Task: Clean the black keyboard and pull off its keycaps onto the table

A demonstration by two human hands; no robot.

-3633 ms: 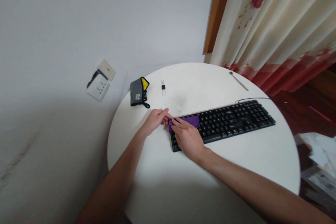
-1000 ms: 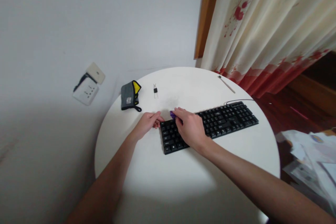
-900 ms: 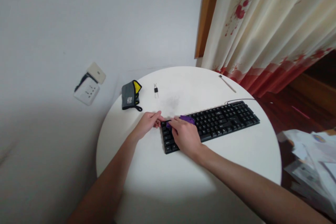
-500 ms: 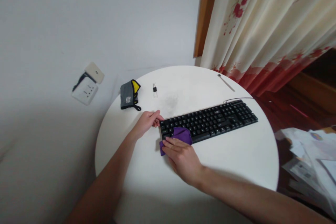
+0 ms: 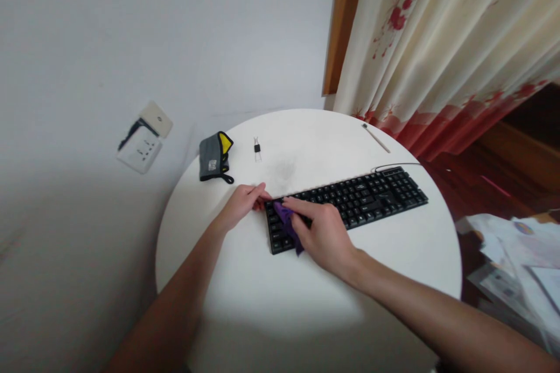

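The work appears to be in mid-course, with the right hand [image 5: 326, 236] grasping a bunched purple cloth [image 5: 286, 221] against the left end of the black keyboard [image 5: 367, 201]. The left hand [image 5: 242, 200] is touching the far left corner with its fingers curled; whether it is gripping or only steadying that corner cannot be told. The cloth is lying crosswise over the keys, between the hands and under the right fingertips. Keys to the right of the right hand are lying uncovered; which ones are already wiped is not showing. On judgement, wiping is remaining at least at the left end, and the cloth is yet to be put down.

The round white counter [image 5: 236, 303] is bearing a grey smudge [image 5: 282, 170] just beyond the hands. Ahead of the left hand a binder clip [image 5: 257, 148] is lying; farther left, a folded grey-and-yellow cloth [image 5: 210, 157] is resting. Well beyond the right hand, a thin brush-like stick [image 5: 376, 137] is lying near the far edge.

Left of the hands, a pale wall is carrying a socket plate [image 5: 140, 148] that is sitting askew. Ahead and right, a cream-and-red curtain [image 5: 437, 41] is hanging; below it, papers [image 5: 516, 250] are lying beside the counter.
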